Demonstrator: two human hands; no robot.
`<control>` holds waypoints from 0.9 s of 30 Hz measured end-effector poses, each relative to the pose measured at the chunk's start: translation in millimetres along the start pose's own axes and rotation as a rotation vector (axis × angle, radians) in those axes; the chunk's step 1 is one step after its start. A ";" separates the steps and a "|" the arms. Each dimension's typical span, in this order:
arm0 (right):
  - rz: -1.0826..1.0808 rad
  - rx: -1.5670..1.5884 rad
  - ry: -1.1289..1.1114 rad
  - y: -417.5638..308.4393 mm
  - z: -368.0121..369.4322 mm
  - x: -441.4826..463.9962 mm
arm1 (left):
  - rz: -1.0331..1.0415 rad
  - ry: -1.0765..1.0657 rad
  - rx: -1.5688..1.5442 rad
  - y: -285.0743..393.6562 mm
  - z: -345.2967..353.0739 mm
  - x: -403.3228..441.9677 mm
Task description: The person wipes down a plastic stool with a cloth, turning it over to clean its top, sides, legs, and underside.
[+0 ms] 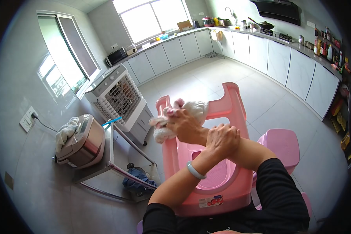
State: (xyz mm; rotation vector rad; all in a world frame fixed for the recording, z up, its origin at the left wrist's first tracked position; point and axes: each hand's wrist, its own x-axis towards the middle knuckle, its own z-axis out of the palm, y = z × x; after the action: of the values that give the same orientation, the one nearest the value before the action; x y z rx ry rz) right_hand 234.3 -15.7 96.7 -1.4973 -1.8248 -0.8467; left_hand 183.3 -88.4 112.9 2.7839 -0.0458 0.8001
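My right hand (pixel 185 125) reaches across from the right and is closed on a bunched white cloth (pixel 197 109) with pinkish patches. The cloth lies over the far left part of a pink plastic stool-like piece (pixel 238 117) with uprights and a recessed, textured middle. My left hand (pixel 224 139) comes from the lower left, a pale bangle (pixel 195 170) on its wrist. Its fingers wrap over my right forearm (pixel 251 152), so my arms cross. A printed label (pixel 211 201) is on the near edge of the pink piece.
At left, a rice cooker (pixel 84 142) with a cloth on it stands on a metal-framed stand (pixel 113 165). Behind it is an air cooler (pixel 119 99). A pink stool (pixel 280 148) is close on the right. Cabinets (pixel 257 52) line the back and right.
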 end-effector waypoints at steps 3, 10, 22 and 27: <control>0.122 -0.240 -0.044 11.2 -11.8 0.9 | 0.039 0.100 0.005 4.7 -1.6 2.9; 0.323 -0.353 -0.176 28.8 -46.0 6.1 | 0.094 0.569 -0.010 -11.3 -3.7 15.8; 0.182 0.114 -0.299 35.4 -21.4 1.1 | -0.448 0.825 0.061 -95.8 -32.3 25.3; 0.252 -0.022 -0.601 30.3 -41.6 8.9 | -0.601 0.765 -0.171 -130.6 -40.2 -13.1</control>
State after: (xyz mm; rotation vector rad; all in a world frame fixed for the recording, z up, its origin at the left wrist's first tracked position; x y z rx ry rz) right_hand 265.5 -39.1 131.4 -2.1013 -1.9625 -0.3064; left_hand 164.0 47.5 109.7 1.9766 0.7639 1.4948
